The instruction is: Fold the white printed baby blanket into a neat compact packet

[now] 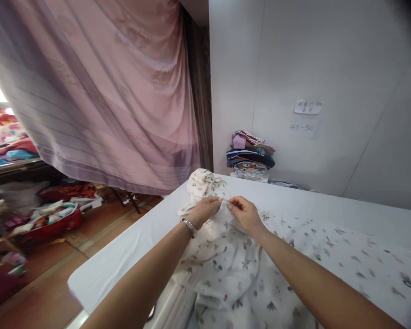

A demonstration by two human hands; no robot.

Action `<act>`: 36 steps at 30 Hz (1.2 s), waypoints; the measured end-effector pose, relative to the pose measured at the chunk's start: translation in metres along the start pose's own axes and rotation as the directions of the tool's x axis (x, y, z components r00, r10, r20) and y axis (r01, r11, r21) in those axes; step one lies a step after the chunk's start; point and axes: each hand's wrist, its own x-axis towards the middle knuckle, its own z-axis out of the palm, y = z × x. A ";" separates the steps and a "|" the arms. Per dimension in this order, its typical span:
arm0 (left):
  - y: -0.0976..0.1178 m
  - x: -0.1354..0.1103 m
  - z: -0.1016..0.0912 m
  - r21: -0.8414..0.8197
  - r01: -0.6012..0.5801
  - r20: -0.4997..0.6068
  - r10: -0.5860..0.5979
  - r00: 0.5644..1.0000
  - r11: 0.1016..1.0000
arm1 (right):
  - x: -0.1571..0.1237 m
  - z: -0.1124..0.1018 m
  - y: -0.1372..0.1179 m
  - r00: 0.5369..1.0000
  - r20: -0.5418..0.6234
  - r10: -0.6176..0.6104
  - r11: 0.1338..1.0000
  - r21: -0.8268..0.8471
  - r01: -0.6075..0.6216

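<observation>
A white cloth with small printed motifs [233,269] lies crumpled across the white table [123,256], its far end bunched up near the table's back corner. My left hand [203,211], with a metal bracelet at the wrist, pinches the cloth's upper edge. My right hand [245,213] pinches the same edge just to the right, fingertips nearly touching the left hand's. Both hands are closed on the fabric, with both forearms reaching over the cloth.
A stack of folded fabrics [250,157] sits against the white wall at the table's back. A pink curtain [116,91] hangs to the left. A red basket of clothes [51,221] stands on the wooden floor. Paper labels [307,107] are stuck to the wall.
</observation>
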 end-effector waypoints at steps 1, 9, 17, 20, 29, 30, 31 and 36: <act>0.002 -0.002 0.001 0.003 -0.004 -0.001 0.004 1.000 1.000 | 0.001 0.000 0.002 1.000 -0.019 -0.010 1.000 -0.005 0.010; 0.009 -0.011 0.004 0.035 -0.062 0.019 0.061 0.998 0.997 | 0.005 0.002 -0.001 0.995 -0.066 -0.071 0.996 -0.065 0.067; 0.013 0.021 -0.019 0.344 -0.140 -0.287 0.246 0.926 0.928 | 0.002 -0.005 0.019 0.979 -0.053 -0.199 0.929 -0.329 0.171; 0.031 0.049 -0.052 0.440 -0.099 -0.431 0.307 0.848 0.893 | -0.005 -0.037 0.044 0.976 -0.045 -0.214 0.853 -0.496 0.164; 0.058 0.113 -0.095 0.593 0.087 -0.540 0.316 0.780 0.801 | -0.025 -0.178 0.085 0.995 -0.104 0.006 0.473 -0.876 -0.094; 0.058 0.118 -0.094 0.602 0.103 -0.542 0.310 0.781 0.792 | -0.027 -0.186 0.087 0.989 -0.116 0.087 0.448 -0.882 -0.143; 0.058 0.123 -0.093 0.609 0.120 -0.545 0.304 0.781 0.784 | -0.028 -0.192 0.089 0.978 -0.122 0.170 0.429 -0.884 -0.185; 0.056 0.139 -0.090 0.637 0.195 -0.566 0.280 0.776 0.746 | -0.022 -0.208 0.091 0.935 -0.067 0.349 0.395 -0.894 -0.212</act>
